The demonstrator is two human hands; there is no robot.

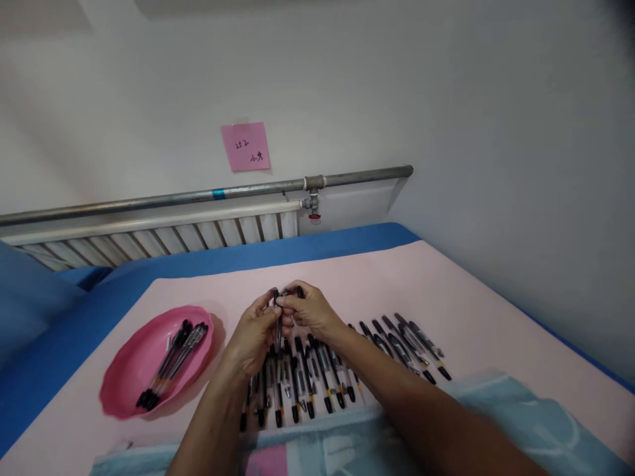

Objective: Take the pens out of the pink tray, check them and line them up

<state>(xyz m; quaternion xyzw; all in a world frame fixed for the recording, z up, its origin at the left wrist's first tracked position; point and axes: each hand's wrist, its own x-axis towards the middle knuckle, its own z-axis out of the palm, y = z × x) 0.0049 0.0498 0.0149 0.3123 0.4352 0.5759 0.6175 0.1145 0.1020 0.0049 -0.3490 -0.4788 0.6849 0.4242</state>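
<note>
Both my hands meet above the middle of a pink sheet (446, 277). My left hand (253, 337) is closed around a black pen (276, 311) that stands nearly upright. My right hand (310, 311) pinches the top of that same pen, fingers pressed together, and a small black piece shows above its fingers. Under my wrists lies a row of several black and clear pens (387, 344), side by side. A pink bowl (129, 370) to the left holds several more black pens (173, 360).
A blue cover (59, 344) lies under the pink sheet. A light blue towel (520, 423) lies along the near edge. Behind stand a white radiator (149, 238), a grey pipe (198, 196) and a wall with a pink note (245, 147).
</note>
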